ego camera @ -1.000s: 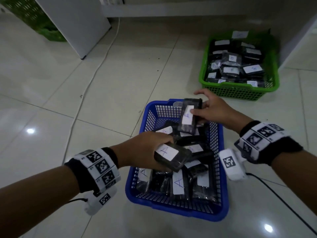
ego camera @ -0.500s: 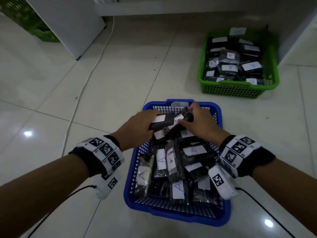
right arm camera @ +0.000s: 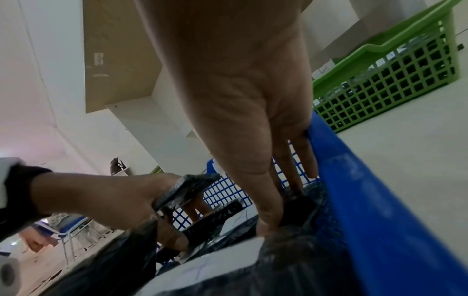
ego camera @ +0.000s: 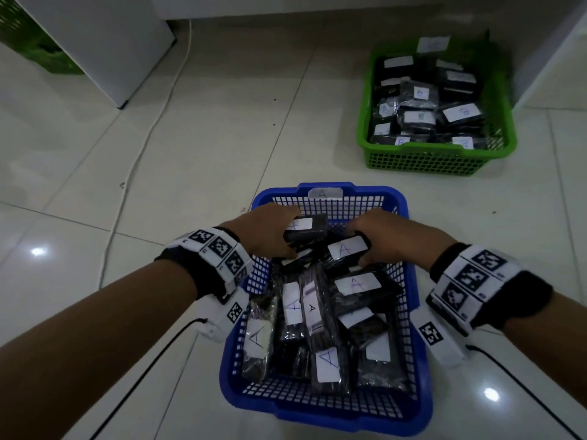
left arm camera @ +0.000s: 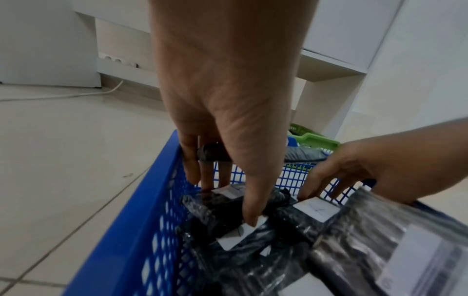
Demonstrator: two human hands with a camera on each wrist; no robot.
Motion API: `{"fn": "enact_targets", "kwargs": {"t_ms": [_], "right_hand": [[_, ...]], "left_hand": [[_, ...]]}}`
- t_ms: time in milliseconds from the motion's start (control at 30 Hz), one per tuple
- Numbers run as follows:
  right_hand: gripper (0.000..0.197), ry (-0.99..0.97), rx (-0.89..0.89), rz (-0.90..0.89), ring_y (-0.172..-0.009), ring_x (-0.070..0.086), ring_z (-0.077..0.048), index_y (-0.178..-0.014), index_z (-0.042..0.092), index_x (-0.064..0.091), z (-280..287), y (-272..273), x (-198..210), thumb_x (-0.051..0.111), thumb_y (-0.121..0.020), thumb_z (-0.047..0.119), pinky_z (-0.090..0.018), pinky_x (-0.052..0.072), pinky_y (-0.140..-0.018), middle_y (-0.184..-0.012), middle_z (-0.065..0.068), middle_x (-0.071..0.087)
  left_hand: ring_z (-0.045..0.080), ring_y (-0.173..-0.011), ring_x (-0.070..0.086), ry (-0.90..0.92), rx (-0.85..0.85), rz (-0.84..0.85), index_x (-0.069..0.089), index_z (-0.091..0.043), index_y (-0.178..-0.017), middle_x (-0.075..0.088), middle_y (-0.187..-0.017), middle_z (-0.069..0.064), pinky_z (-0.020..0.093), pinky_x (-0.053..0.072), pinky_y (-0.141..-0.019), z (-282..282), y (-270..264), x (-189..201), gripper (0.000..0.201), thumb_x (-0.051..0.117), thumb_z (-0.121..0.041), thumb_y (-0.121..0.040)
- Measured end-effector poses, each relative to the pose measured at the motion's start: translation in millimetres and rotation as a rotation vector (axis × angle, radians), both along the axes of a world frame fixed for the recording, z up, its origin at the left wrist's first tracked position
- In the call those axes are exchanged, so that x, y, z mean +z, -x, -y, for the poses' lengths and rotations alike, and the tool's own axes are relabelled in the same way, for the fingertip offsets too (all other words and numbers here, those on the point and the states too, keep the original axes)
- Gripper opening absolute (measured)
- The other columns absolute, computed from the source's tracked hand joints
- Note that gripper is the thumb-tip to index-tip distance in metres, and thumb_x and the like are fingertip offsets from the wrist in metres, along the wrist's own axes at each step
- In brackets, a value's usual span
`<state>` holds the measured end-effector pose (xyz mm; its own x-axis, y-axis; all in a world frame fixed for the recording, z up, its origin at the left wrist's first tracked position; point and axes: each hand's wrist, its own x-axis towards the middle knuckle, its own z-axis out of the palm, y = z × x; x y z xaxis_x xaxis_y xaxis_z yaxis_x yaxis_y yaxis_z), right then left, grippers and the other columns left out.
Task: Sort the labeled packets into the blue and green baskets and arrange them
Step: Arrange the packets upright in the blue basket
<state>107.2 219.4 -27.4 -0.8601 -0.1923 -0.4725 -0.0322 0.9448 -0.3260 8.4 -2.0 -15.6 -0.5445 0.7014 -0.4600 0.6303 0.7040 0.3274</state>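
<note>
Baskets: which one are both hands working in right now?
The blue basket nearest the person; the left hand and right hand each hold an A-labeled packet at its far end. The green basket sits untouched.

We saw a glossy white tiled floor (ego camera: 190, 160) with a white cable (ego camera: 149, 134) trailing across it toward the wall. A white cabinet (ego camera: 104, 39) stood at far left, another green crate (ego camera: 28, 42) behind it.

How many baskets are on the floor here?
3. A blue basket lies nearest, under both hands; a green basket full of packets sits beyond it to the right; part of another green basket shows at far left behind a white panel. Others may be out of view.
</note>
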Motion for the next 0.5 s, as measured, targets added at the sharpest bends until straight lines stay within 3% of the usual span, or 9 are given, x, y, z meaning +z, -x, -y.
{"fn": "enact_targets", "kwargs": {"t_ms": [133,300,433,500], "right_hand": [[0.040,-0.013,0.033,-0.004,-0.091,0.060,-0.024,-0.107,0.015,0.063,2,-3,0,0.082,-0.077,0.032,-0.037,0.054,-0.078,-0.101,-0.005,0.059],[0.031,-0.058,0.031,-0.116,-0.077,0.058,-0.022,-0.085,0.016,0.062,-9,-1,14,0.074,-0.077,0.044,-0.041,0.056,-0.068,-0.078,0.002,0.051],[0.029,-0.163,0.073,-0.189,-0.078,0.054,-0.022,-0.081,0.022,0.053,-19,1,21,0.069,-0.083,0.046,-0.035,0.052,-0.068,-0.079,0.004,0.043],[0.025,-0.182,0.077,-0.209,-0.081,0.053,-0.022,-0.089,0.024,0.054,-22,0,20,0.067,-0.087,0.045,-0.031,0.045,-0.067,-0.090,-0.001,0.050]], "left_hand": [[0.018,-0.102,0.060,-0.022,-0.019,-0.006,0.053,-0.020,-0.123,0.064,-0.116,0.000,0.034,0.050,-0.088,-6,6,0,0.063,0.088,-0.030,-0.072],[0.016,-0.090,0.059,-0.088,-0.039,-0.099,0.048,-0.025,-0.114,0.064,-0.104,-0.002,0.025,0.043,-0.069,-15,17,10,0.063,0.089,-0.029,-0.066],[0.018,-0.091,0.058,-0.024,-0.115,-0.195,0.050,-0.021,-0.125,0.066,-0.107,0.001,0.032,0.046,-0.076,-14,20,7,0.067,0.086,-0.033,-0.069],[0.023,-0.096,0.061,0.035,-0.146,-0.254,0.048,-0.021,-0.131,0.066,-0.109,0.002,0.040,0.053,-0.080,-13,17,3,0.069,0.083,-0.039,-0.074]]}}
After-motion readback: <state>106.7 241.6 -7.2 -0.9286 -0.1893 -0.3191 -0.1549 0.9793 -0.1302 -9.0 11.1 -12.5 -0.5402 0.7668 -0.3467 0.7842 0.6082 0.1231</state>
